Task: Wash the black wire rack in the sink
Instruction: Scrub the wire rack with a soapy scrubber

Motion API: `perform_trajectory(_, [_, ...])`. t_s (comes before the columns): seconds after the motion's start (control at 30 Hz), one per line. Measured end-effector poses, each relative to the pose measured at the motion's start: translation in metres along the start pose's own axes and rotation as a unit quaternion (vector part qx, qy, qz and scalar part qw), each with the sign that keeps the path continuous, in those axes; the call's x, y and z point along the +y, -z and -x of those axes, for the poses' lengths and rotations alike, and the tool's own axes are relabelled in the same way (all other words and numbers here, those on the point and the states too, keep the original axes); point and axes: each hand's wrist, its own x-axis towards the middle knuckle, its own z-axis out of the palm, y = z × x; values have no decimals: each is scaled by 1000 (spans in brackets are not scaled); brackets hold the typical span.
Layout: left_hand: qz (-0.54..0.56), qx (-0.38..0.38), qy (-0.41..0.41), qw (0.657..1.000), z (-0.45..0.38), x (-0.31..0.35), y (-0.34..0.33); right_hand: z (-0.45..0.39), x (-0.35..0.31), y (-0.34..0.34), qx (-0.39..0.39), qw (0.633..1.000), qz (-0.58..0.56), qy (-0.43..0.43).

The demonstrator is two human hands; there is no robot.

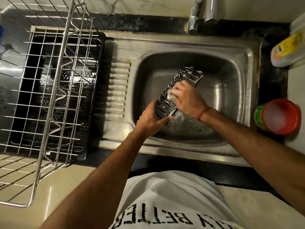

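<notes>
A narrow black wire rack (pixel 189 76), streaked with white foam, is held tilted over the steel sink (pixel 231 90). My left hand (pixel 151 119) grips its near end from below. My right hand (pixel 188 100) is closed on a soapy green-and-white sponge (pixel 171 96) and presses it against the rack's middle. Foam clings to the fingers and drips off the rack's lower corner. The far end of the rack points toward the back of the basin.
A large steel dish rack (pixel 54 96) over a black tray (pixel 99 90) fills the counter to the left. The faucet (pixel 196 17) stands behind the sink. A yellow-labelled bottle (pixel 287 48) and a red-rimmed tub (pixel 279 116) sit at the right.
</notes>
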Motion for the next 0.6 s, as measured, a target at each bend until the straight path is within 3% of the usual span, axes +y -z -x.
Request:
perform_trajectory(0.23, [-8,-5,-5,1000,-1,0,-1,-49,52,6,52,978,29,-202])
perform_trajectory(0.3, [-7,-4,-1,1000,-1,0,-1,-50,38,5,49,981,28,-183])
perform_trajectory(0.4, [3,-4,-2,1000,0,-1,-2,-32,9,0,-4,998,-3,-62])
perform_trajectory(0.47, [7,-3,-9,1000,0,-1,-2,-28,14,3,-14,999,5,-31])
perform_trajectory(0.6, [-1,1,-9,1000,-1,-1,-3,-52,74,13,58,977,37,-204])
